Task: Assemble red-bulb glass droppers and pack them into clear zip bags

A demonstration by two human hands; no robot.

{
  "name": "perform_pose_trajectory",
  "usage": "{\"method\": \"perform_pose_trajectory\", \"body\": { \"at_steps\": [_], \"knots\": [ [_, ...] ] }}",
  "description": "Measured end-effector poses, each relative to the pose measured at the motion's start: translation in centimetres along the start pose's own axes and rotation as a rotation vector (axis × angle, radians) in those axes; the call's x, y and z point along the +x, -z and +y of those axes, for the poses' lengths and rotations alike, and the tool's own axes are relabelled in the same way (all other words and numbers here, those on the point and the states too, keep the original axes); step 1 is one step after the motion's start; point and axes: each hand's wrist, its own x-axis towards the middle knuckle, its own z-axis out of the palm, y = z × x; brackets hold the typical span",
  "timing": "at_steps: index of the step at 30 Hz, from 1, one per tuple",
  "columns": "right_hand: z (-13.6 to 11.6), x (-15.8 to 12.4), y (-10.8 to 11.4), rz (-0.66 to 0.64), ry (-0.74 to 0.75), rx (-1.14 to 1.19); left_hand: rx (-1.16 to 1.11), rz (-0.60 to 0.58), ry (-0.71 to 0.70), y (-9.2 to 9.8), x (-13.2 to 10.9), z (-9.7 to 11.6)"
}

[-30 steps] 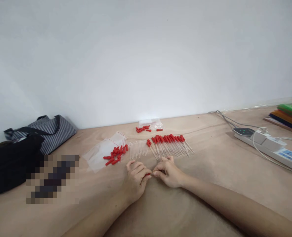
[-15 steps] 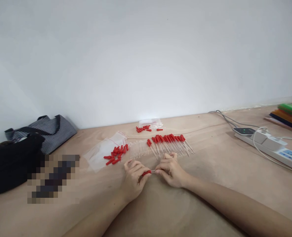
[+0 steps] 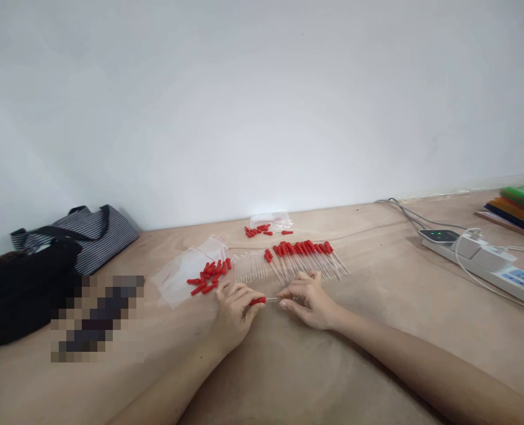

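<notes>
My left hand (image 3: 235, 308) pinches the red rubber bulb of a small glass dropper (image 3: 265, 300). The clear tube end of that dropper is pinched by my right hand (image 3: 306, 301). It lies level between the two hands, just above the wooden tabletop (image 3: 315, 378). Behind my hands lies a row of finished droppers with red bulbs (image 3: 303, 255) and a row of bare clear tubes (image 3: 249, 267). Loose red bulbs (image 3: 208, 275) are heaped to the left, partly on a clear zip bag (image 3: 179, 276).
A second small bag with red bulbs (image 3: 266, 225) lies near the wall. A striped bag (image 3: 87, 235) and a black bag (image 3: 18, 289) sit at the left. A white power strip (image 3: 487, 260) with cables and stacked coloured folders (image 3: 518, 208) are at the right.
The hands have drawn slightly apart and moved a little away from me; the dropper between them now shows its red bulb and clear tube stretched out level.
</notes>
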Motion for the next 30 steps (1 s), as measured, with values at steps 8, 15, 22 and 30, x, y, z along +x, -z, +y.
{"method": "perform_pose_trajectory", "body": {
  "at_steps": [8,15,22,30],
  "knots": [
    [1.0,-0.5,-0.1,0.047,0.172,-0.306,0.062,0.012,0.071,-0.2,-0.2,-1.3],
    [1.3,2.9,-0.8,0.215,-0.317,-0.362,0.171,0.185,0.346,-0.1,0.2,-2.8],
    [0.6,6.0,-1.9,0.195,-0.513,-0.396,0.305,0.152,0.499,1.1,0.6,-3.9],
    [0.9,6.0,-2.7,0.157,-0.549,-0.432,0.442,-0.076,0.574,2.5,5.0,-7.5]
  ]
}}
